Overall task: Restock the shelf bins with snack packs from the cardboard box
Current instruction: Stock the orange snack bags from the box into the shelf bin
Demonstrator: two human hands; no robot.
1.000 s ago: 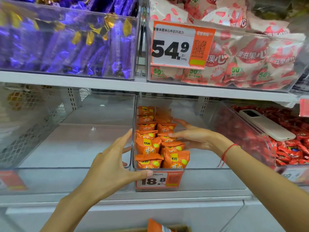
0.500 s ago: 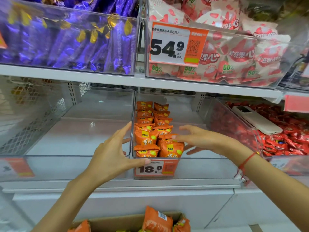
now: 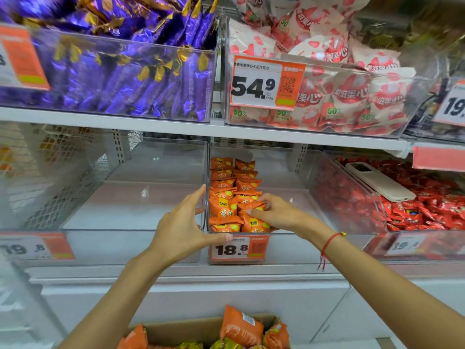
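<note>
Two rows of orange snack packs fill the left part of a clear shelf bin on the lower shelf. My right hand reaches into that bin from the right, its fingers curled over the front right pack. At the bin's front left corner sits my left hand, thumb lying along the front rim and straight fingers against the outside of the left wall. Below, the cardboard box holds more orange packs, some of them cut off by the frame's bottom edge.
A clear bin to the left holds nothing. The right bin of red candies has a white phone lying on top. The upper shelf carries bins of purple packs and pink-and-white packs. An 18.8 price tag hangs on the middle bin.
My right hand has drawn back toward the bin's front and its fingers have curled onto the front right pack. The left hand stays at the corner. The view tilted down, showing more of the box.
</note>
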